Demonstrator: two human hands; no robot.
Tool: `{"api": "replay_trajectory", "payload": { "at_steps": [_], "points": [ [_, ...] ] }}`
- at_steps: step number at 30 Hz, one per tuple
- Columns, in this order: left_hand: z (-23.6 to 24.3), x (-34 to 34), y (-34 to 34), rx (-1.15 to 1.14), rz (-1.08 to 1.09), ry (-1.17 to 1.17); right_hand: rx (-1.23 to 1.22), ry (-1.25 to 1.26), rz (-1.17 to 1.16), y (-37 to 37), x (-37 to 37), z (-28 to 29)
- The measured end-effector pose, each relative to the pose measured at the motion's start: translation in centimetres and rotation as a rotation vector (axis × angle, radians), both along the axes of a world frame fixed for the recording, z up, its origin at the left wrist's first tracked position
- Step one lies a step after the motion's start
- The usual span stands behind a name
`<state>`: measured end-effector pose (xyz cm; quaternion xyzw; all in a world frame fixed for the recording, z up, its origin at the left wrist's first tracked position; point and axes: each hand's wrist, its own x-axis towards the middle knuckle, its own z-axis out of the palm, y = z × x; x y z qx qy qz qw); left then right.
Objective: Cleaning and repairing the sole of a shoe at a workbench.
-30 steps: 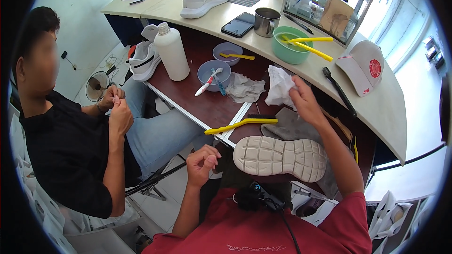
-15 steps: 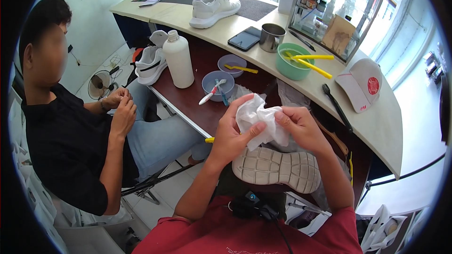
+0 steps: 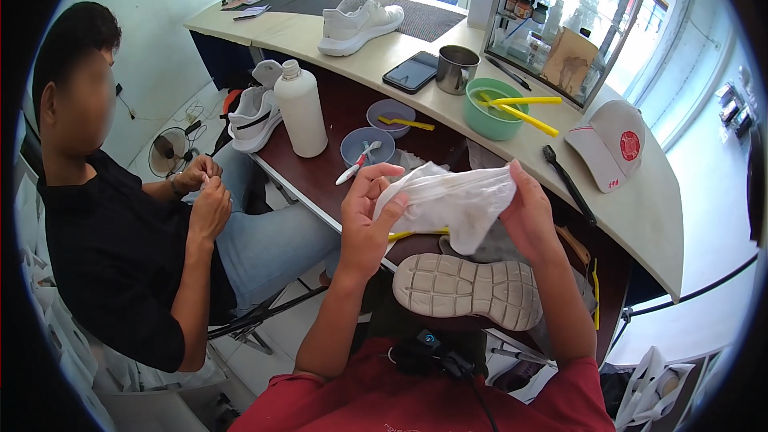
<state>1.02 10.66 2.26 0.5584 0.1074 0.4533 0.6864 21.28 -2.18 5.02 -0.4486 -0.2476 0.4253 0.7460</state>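
A thin, crumpled white cloth (image 3: 448, 202) is stretched between my two hands above the dark red desk. My left hand (image 3: 366, 226) pinches its left end between thumb and fingers. At the other end, my right hand (image 3: 530, 210) grips the cloth's edge, thumb uppermost. Just below the cloth, close to me, a shoe (image 3: 468, 288) lies with its pale, grooved sole facing up; its upper is hidden. Behind my left hand, a blue-grey bowl (image 3: 360, 138) has a white and red toothbrush (image 3: 358, 163) lying across its rim.
A white bottle (image 3: 300, 112) and a white shoe (image 3: 254, 118) stand left on the desk. The raised counter holds a phone (image 3: 411, 70), metal mug (image 3: 457, 70), green bowl (image 3: 492, 116), black brush (image 3: 568, 184), cap (image 3: 606, 146) and another shoe (image 3: 360, 26). A seated person (image 3: 120, 256) is at left.
The bunched cloth has been spread out between my hands. My hands have moved apart, the left one leftward and the right one rightward.
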Motion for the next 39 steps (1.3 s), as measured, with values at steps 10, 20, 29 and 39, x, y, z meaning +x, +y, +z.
{"api": "replay_trajectory", "payload": {
  "at_steps": [10,20,29,39],
  "points": [
    [1.1,0.0,-0.8,-0.254,-0.502,-0.114,-0.082,0.349,-0.039,0.5,-0.7,2.1],
    [3.1,-0.2,-4.5,-0.227,-0.778,0.036,-0.143,0.265,0.162,-4.4,-0.5,3.4],
    [2.7,-4.5,-5.5,0.457,-0.458,0.052,-0.240,-0.418,0.458,-11.6,-2.2,3.8],
    [2.6,-6.4,-5.7,0.924,-0.075,0.265,-0.075,-0.316,-0.302,-10.6,-8.0,0.6]
  ]
}}
